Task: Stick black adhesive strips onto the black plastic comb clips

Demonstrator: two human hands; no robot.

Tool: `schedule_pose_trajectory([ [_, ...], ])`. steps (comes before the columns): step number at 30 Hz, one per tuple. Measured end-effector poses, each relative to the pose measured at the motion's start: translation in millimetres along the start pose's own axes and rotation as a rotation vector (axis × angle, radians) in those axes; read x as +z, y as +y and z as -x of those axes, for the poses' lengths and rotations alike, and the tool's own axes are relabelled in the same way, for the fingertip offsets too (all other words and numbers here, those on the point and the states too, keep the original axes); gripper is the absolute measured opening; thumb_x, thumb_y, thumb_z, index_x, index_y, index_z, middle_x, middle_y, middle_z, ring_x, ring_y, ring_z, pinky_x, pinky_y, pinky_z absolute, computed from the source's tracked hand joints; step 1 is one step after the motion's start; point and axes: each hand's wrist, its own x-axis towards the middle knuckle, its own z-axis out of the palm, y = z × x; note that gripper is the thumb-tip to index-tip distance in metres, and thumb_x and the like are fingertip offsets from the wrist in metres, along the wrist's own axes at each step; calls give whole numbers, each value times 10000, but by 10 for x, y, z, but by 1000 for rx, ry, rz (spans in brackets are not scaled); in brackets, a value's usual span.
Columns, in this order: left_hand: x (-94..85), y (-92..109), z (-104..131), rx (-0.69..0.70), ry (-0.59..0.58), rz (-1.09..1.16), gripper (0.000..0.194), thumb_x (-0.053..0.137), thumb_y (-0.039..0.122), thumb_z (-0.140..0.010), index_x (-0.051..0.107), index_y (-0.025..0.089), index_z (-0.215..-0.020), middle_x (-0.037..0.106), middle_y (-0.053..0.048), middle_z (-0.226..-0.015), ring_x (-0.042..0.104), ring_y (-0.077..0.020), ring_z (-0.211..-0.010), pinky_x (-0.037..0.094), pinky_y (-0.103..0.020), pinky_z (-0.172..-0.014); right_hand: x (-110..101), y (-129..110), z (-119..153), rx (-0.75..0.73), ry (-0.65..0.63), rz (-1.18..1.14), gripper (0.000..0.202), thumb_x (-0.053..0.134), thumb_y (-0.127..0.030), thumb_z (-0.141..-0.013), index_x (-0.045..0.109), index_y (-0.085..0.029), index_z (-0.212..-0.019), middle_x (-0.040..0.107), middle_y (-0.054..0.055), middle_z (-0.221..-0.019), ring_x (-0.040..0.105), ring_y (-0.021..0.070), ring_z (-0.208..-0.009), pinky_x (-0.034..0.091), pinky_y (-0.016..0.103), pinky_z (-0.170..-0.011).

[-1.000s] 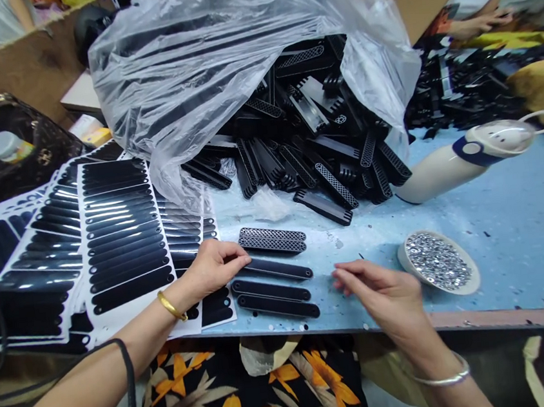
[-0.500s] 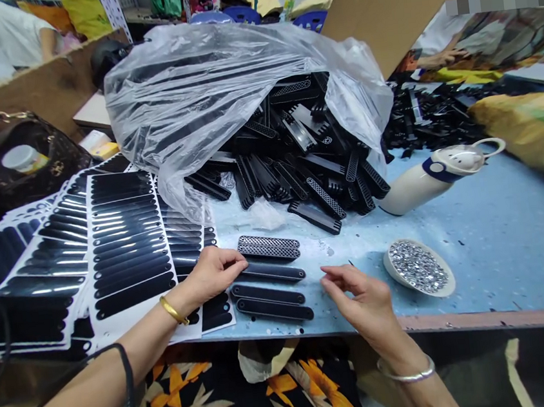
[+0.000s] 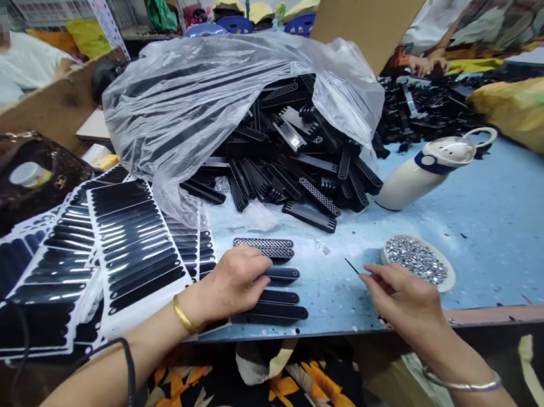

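My left hand [image 3: 241, 278] is closed over the left part of a row of black strips; whether it pinches anything is hidden. Under its fingers lies a smooth black strip [image 3: 284, 274], with a mesh-patterned piece [image 3: 277, 249] behind it and two more dark strips [image 3: 281, 312] nearer the table's front edge. To the right, my right hand [image 3: 392, 285] pinches a thin dark stick [image 3: 351, 265] that points up and left. Close behind that hand stands a white bowl [image 3: 449, 275] of small shiny metal pieces.
A clear plastic bag [image 3: 168, 98] spills black parts [image 3: 320, 195] at the back centre. Sheets of black strips [image 3: 135, 244] cover the left. A cream bottle [image 3: 408, 182] leans at the right, before another dark heap [image 3: 418, 110]. Two people are behind, one with hands [image 3: 427, 64] by the heap.
My left hand has shifted right over the strips. My right hand has moved right towards the bowl and now holds the thin stick. The view has shifted slightly.
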Motion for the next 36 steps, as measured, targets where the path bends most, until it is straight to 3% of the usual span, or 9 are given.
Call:
schedule_pose_trajectory([
  [4,127,-36,-110,40,-159,-114,92,577,156,-835,590,144,-744,619,-58,-751,561,-180,-723,456,-318,-708,-25,-19,-20,-62,-5,-71,205,529,-275,-896,695,-173,-831,634,15,-618,614,149,-517,475,264,-504],
  [7,171,-15,-133,49,-208,-183,126,556,181,-861,586,140,-746,622,-65,-773,550,-190,-733,443,-334,-719,-41,-83,-69,-83,47,-64,183,548,-266,-894,696,-181,-828,676,43,-686,638,172,-576,499,290,-541],
  [10,197,6,-131,58,-229,-207,140,527,194,-886,593,139,-775,624,-70,-783,543,-196,-736,438,-342,-718,-38,-254,-134,-88,39,-208,121,593,-227,-881,709,-198,-864,677,38,-717,634,162,-606,508,282,-566],
  [15,241,-13,-109,53,-218,-193,123,500,187,-901,603,138,-853,617,-62,-764,559,-194,-731,443,-338,-728,131,-642,-177,-161,-119,-428,219,596,-205,-893,697,-206,-1087,593,1,-652,579,132,-568,476,250,-526],
  [18,267,-26,-98,46,-195,-206,110,510,185,-886,599,126,-856,627,-70,-763,572,-197,-718,449,-338,-710,296,-724,-152,-136,-138,-460,286,600,-247,-898,654,-190,-1173,552,-14,-647,531,119,-514,462,248,-498],
  [27,315,-71,-83,79,-146,-179,165,480,153,-910,644,139,-898,644,-43,-722,582,-177,-668,431,-323,-651,448,-705,-172,-180,-136,-573,303,608,-155,-882,670,-244,-1165,655,30,-774,634,151,-664,533,262,-575],
  [32,391,-112,-59,106,-128,-208,193,489,130,-895,636,150,-770,620,-21,-676,558,-155,-612,398,-312,-607,499,-759,-128,-209,-57,-531,280,581,-95,-880,714,-219,-1094,741,99,-978,706,189,-825,590,305,-705],
  [36,420,-126,-54,123,-119,-234,216,479,126,-895,621,159,-736,602,-11,-652,541,-146,-591,370,-316,-582,484,-819,-103,-164,-28,-528,275,589,-75,-866,731,-206,-1062,754,108,-1021,724,199,-849,601,321,-725],
])
